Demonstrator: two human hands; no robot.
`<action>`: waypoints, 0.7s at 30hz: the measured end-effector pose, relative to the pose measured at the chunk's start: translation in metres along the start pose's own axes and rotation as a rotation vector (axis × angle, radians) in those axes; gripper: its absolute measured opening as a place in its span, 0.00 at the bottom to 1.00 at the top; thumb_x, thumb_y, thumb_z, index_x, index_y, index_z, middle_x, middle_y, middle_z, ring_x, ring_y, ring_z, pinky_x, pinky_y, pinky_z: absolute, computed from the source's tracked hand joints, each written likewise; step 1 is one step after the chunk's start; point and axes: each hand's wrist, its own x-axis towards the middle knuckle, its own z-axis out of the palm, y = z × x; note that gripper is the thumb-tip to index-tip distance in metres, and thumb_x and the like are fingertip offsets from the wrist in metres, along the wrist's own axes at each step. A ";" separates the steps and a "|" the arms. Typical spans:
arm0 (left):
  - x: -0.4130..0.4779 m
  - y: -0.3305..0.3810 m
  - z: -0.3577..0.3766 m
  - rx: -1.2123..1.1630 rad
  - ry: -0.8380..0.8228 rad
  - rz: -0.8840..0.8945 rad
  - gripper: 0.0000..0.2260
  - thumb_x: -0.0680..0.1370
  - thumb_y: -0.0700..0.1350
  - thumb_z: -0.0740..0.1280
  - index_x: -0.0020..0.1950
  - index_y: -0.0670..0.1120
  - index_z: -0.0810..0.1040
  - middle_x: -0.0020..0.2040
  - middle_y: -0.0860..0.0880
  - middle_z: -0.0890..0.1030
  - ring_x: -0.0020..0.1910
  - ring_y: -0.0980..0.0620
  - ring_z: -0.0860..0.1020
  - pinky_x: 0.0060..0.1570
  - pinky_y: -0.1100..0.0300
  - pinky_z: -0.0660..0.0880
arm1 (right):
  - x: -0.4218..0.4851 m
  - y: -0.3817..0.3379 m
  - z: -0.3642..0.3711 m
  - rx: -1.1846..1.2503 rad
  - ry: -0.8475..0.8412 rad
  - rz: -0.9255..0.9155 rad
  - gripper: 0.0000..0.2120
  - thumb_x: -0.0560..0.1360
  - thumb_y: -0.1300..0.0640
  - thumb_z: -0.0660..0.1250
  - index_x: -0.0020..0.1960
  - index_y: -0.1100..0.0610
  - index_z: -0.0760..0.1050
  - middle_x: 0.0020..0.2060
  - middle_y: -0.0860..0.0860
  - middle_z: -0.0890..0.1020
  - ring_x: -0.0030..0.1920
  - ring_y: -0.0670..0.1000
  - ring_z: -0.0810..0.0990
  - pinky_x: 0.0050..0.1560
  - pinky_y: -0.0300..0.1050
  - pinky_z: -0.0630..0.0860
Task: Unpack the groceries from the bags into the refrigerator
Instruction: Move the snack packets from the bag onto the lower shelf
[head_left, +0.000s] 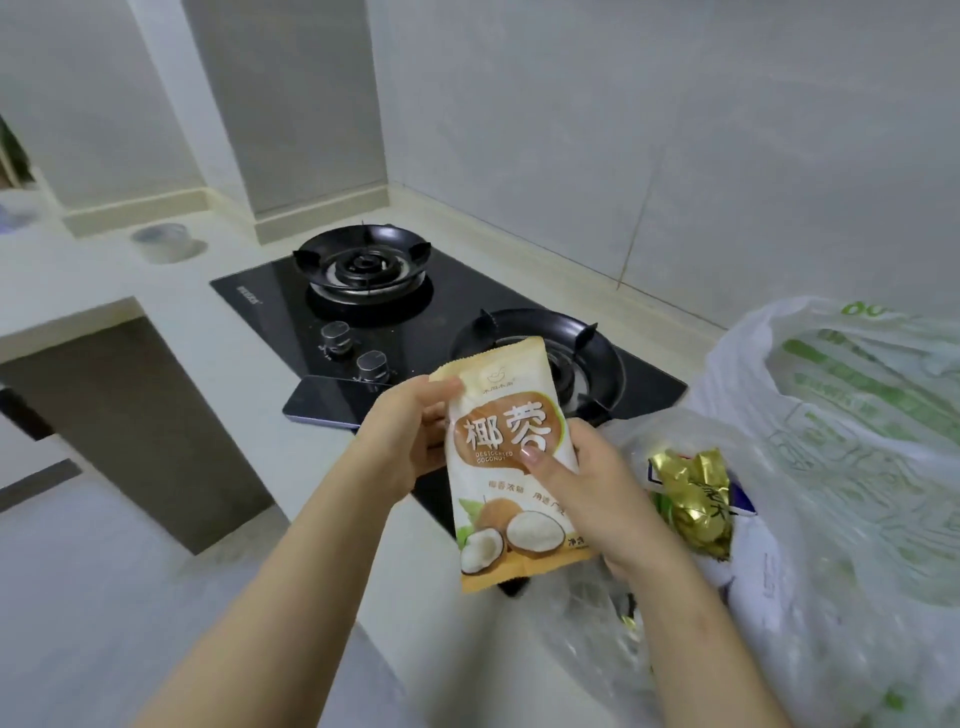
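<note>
White-tiled kitchen walls (571, 130) frame a pale worktop (249, 364) fitted with a black glass gas hob (291, 306), its two burners and two knobs (353, 348) bare. A dark phone (327, 400) lies flat at the hob's near left edge, and a small blurred cup (163, 241) stands far left on the worktop.

At centre, a person holds a packet of desiccated coconut (506, 467) in the air over the near edge of the hob, printed face towards the camera and slightly tilted. The left hand (410, 441) pinches the packet's upper left corner, thumb on the front and fingers curled behind. The right hand (597, 499) grips the right edge lower down, thumb pressed on the front.

To the right, a white plastic bag with green print (831, 415) sits on the worktop with its mouth open. A gold foil packet (693, 499) pokes out beside the right hand, and a crumpled clear bag (587, 639) lies nearer, just below the coconut packet.
</note>
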 end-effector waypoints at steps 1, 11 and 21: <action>-0.008 -0.001 -0.010 0.012 0.016 0.010 0.10 0.76 0.42 0.65 0.56 0.43 0.75 0.46 0.42 0.82 0.40 0.46 0.81 0.39 0.56 0.79 | -0.002 -0.002 0.005 0.002 -0.049 -0.015 0.02 0.76 0.52 0.66 0.48 0.48 0.74 0.43 0.44 0.83 0.46 0.43 0.81 0.46 0.41 0.79; -0.095 -0.015 -0.113 0.200 0.470 0.266 0.09 0.81 0.48 0.59 0.47 0.49 0.78 0.42 0.46 0.84 0.40 0.49 0.82 0.41 0.53 0.80 | -0.026 -0.023 0.102 0.046 -0.404 -0.057 0.02 0.76 0.54 0.65 0.49 0.51 0.74 0.43 0.45 0.83 0.42 0.41 0.82 0.36 0.33 0.75; -0.184 -0.058 -0.213 0.472 0.978 0.231 0.10 0.80 0.57 0.55 0.51 0.52 0.67 0.44 0.54 0.74 0.46 0.53 0.74 0.39 0.59 0.69 | -0.086 -0.060 0.265 0.100 -0.478 -0.058 0.04 0.78 0.53 0.61 0.49 0.52 0.73 0.45 0.48 0.81 0.45 0.47 0.81 0.36 0.37 0.76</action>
